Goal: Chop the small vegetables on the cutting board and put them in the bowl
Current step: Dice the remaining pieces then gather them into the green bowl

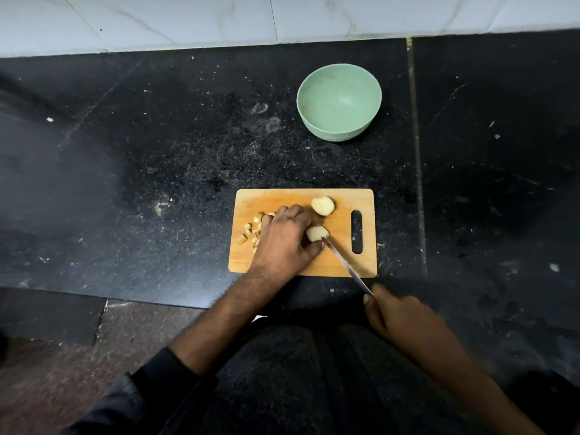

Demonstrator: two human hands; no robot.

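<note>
Two pale vegetable pieces (320, 219) were left uncut on the cutting board (342, 259). The nearer piece (317, 233) was pinned by the left hand (287, 240), its grip curled round it. The knife (345, 265) was held in the right hand (397, 312), fingers wrapped on the handle, its tip touching that piece's right side and the blade angled back toward the body.

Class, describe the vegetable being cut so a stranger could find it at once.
Start at the wooden cutting board on the dark counter. Two pale whole vegetables lie near its handle slot; take the nearer vegetable. Unlike its neighbour, the left hand grips it and the knife tip touches it.
</note>
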